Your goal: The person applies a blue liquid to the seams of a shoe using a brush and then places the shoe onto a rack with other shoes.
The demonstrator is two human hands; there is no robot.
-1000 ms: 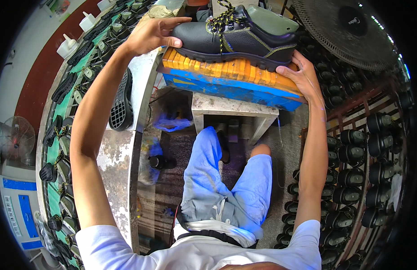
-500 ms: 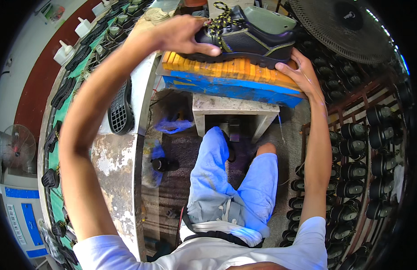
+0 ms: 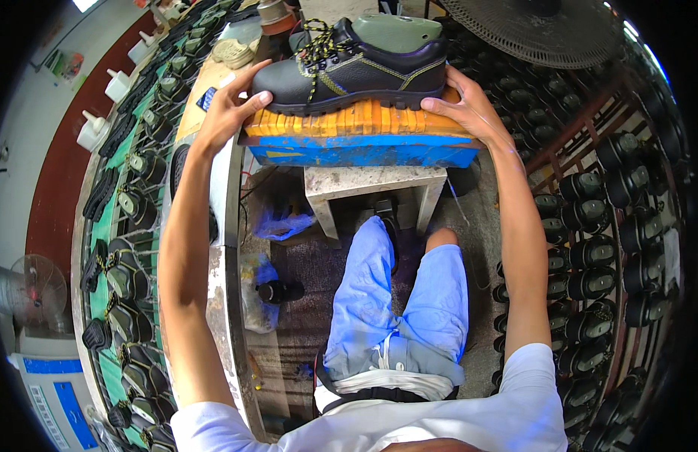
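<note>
Head view: here's the black shoe [image 3: 349, 83], sole down on the orange ridged pad [image 3: 341, 120] of a blue block [image 3: 364, 154], toe to my left! My left fingers [image 3: 252, 104] cup that toe, and my right fingers [image 3: 442, 109] wrap the heel. A green last [image 3: 398, 32] rises from the shoe's opening; a pale stand [image 3: 371, 181] sits below the block.

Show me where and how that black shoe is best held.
Probably by toe and heel, from left and right at once: the shoe sits upright, lengthwise along the orange block, and its laces on top look floppy.
</note>
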